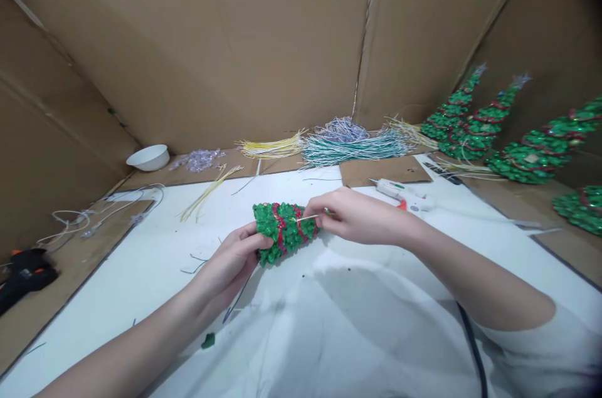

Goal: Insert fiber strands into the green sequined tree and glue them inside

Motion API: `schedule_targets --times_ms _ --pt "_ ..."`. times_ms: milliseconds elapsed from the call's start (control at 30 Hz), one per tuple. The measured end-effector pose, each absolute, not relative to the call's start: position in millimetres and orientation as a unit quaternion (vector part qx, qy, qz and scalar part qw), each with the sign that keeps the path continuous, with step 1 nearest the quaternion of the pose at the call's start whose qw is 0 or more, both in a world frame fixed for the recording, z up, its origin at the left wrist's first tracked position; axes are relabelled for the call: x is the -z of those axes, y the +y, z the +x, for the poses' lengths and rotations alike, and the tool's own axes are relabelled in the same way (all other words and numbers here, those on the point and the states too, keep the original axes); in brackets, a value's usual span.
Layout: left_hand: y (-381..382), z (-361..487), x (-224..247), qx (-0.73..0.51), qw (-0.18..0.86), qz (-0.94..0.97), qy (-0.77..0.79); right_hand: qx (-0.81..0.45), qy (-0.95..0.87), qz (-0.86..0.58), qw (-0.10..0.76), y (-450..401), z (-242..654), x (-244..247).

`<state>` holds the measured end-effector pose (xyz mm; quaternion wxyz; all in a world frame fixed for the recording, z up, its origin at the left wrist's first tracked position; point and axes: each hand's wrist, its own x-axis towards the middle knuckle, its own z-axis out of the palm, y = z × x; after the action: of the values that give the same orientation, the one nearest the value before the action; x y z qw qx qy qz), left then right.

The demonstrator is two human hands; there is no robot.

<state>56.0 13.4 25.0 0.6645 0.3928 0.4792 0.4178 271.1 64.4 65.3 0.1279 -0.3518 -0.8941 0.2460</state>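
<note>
A small artificial tree is tilted onto its side just over the middle of the table, a cone of crinkled, glossy green with its broad end to the left and its narrow end going out of sight behind the fingers. Fuzzy red garland winds round it in bands. The left hand grips the broad end, thumb laid over the green; the right hand, fingertips pinched together, holds a thin pale strand whose end meets the tree's side. I can't tell whether the tree touches the white tabletop beneath.

Near the person's left forearm lies a ragged green scrap. Beyond the hands, a loose fan of yellowish strands lies on the white. Along the back, on flat cardboard, I see a smooth white bowl, a heap of clear, glinting pieces, a straight yellow-and-white bundle and a stiff teal-and-white bundle. A pale glue gun rests past the right hand. To the right stand taller tinselly trees, and creased brown cardboard walls close everything in.
</note>
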Motion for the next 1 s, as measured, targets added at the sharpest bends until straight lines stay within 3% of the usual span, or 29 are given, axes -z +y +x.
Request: schedule_targets --times_ms 167,400,600,1000 --pt "14.8 58.6 -26.9 -0.418 0.65 0.412 0.481 -0.246 -0.894 -0.341 0.153 67.6 270.4 -62.1" --pt "15.8 58.6 -24.7 -0.43 0.644 0.414 0.479 -0.299 -0.905 -0.286 0.099 68.1 269.6 -63.6" --pt "17.0 58.8 -27.9 -0.421 0.611 0.441 0.505 -0.372 -0.866 -0.328 0.06 66.9 270.8 -60.1" --pt "16.8 56.3 -31.8 -0.404 0.614 0.451 0.507 -0.366 -0.862 -0.324 0.135 68.5 271.5 -69.8"
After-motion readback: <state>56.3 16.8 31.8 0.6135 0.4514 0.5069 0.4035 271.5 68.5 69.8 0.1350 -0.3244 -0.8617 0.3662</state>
